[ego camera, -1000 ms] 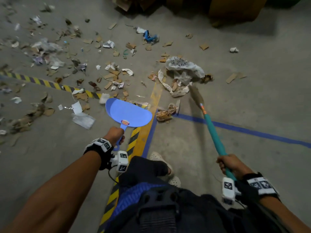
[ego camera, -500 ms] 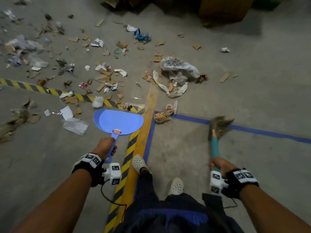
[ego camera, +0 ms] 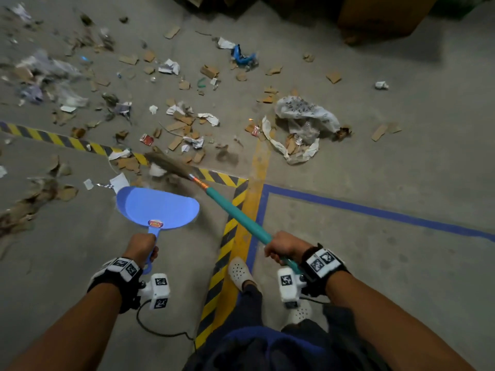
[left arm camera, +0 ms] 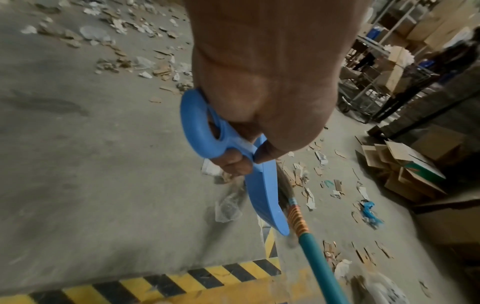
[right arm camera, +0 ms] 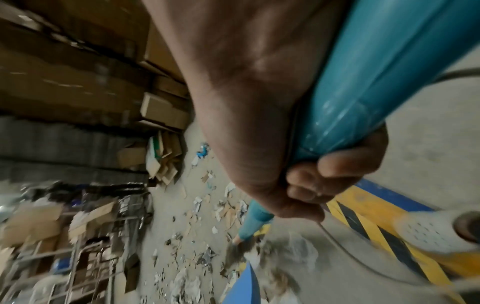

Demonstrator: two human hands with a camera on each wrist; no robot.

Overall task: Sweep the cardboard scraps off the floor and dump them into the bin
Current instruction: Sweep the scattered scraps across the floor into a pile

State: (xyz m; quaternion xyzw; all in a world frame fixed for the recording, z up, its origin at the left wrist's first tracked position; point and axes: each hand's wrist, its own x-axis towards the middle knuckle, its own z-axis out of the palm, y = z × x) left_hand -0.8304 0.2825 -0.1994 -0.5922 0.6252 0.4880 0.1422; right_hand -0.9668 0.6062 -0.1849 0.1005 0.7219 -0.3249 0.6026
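The concrete floor (ego camera: 375,263) filled the head view, crossed by a yellow-and-black hazard stripe (ego camera: 53,137) running from the left edge to the centre, where it met a yellow line and a blue one. Cardboard boxes (ego camera: 380,20) stood along the top edge. The cardboard scraps (ego camera: 176,127) lay scattered over the upper half of the frame, thickest upper left and centre, mixed with paper and a crumpled plastic bag (ego camera: 305,113) right of centre. No bin could be made out in any view.

The broom (ego camera: 235,215) slanted from lower centre up to the left, its bristles blurred over the stripe, just beyond the front lip of the blue dustpan (ego camera: 158,207), which sat left of centre with nothing visible in it. The right hand (ego camera: 284,247) had its fingers wrapped round the teal handle; the left hand (ego camera: 142,245) had its fingers curled about the dustpan's looped grip.

The step in hand looked like the sweep itself — drawing the nearest scraps toward the pan. Next would likely call for a short pull of the bristles into the pan's mouth, with the lip held flat to the floor — else pieces might slide under it.
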